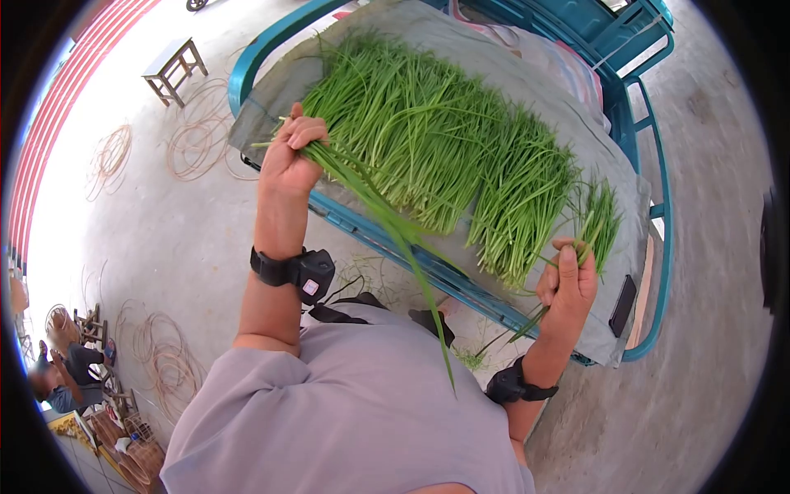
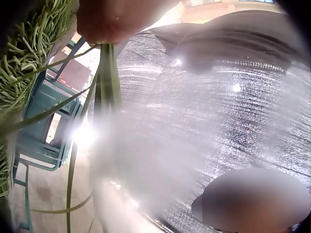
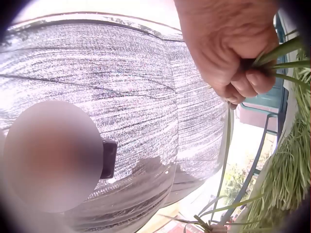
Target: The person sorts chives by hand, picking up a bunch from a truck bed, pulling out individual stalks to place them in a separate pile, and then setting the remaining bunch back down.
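Note:
My left hand [image 1: 292, 156] grips a small bunch of long green chives [image 1: 380, 206] by the stem end, above the near left edge of the load. Their leaves hang down to the right in front of the shirt. My right hand [image 1: 570, 278] has its fingers curled round a few chive leaves [image 3: 284, 51], beside the right end of the pile; some dangle below it [image 1: 527, 325]. A wide heap of chives [image 1: 436, 123] lies in rows on a grey sheet [image 1: 621, 177], pale stems toward me. Part of the left hand shows in the left wrist view [image 2: 121, 19].
The sheet covers the bed of a teal cart with rails [image 1: 656, 140]. A black phone [image 1: 623, 306] lies at its right corner. Left on the floor are a wooden stool [image 1: 174, 67], coiled strips [image 1: 196, 140] and a seated person [image 1: 72, 379] near baskets [image 1: 140, 449].

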Motion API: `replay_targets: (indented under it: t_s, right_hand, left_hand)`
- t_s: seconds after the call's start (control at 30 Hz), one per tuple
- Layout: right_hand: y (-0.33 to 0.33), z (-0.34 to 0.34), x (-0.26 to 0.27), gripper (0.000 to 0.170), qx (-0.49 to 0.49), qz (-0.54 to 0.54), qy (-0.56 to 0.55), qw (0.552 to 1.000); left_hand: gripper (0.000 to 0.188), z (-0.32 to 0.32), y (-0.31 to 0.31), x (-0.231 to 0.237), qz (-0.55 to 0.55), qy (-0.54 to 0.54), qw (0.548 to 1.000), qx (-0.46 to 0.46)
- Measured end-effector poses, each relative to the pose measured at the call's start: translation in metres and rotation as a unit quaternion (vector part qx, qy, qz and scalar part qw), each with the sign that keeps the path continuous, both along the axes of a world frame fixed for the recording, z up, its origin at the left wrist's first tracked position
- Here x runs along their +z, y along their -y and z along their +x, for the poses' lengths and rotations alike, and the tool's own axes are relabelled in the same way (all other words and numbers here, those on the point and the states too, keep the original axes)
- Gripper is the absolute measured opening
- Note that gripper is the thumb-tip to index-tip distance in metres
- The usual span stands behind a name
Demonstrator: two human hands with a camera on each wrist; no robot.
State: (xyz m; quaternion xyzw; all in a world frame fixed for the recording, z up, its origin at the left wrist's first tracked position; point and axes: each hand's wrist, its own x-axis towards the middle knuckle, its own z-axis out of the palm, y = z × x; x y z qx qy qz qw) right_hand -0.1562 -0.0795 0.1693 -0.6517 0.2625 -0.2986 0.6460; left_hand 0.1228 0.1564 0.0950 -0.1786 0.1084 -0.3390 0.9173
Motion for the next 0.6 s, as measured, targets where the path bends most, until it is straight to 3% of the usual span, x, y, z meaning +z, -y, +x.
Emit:
replay_targets:
  t_s: [0.1,0.2,0.4,0.6]
  right_hand:
    - [0.006,-0.001,0.000,0.018,-0.044,0.019,0.047,0.998]
    - [0.005,-0.002,0.003,0.013,-0.027,0.039,0.114,0.992]
    - [-0.047,0.013,0.029,0.018,0.164,-0.101,-0.014,0.981]
    - [-0.067,0.028,0.031,0.025,0.225,-0.173,-0.119,0.952]
  left_hand:
    - [0.011,-0.001,0.002,0.001,-0.023,0.006,1.000,-0.010]
    - [0.011,-0.005,0.007,0.004,-0.012,0.011,1.000,-0.006]
    - [0.014,-0.014,0.020,0.005,0.009,0.036,0.999,-0.006]
    - [0.015,-0.023,0.028,0.008,0.024,0.033,0.999,-0.001]
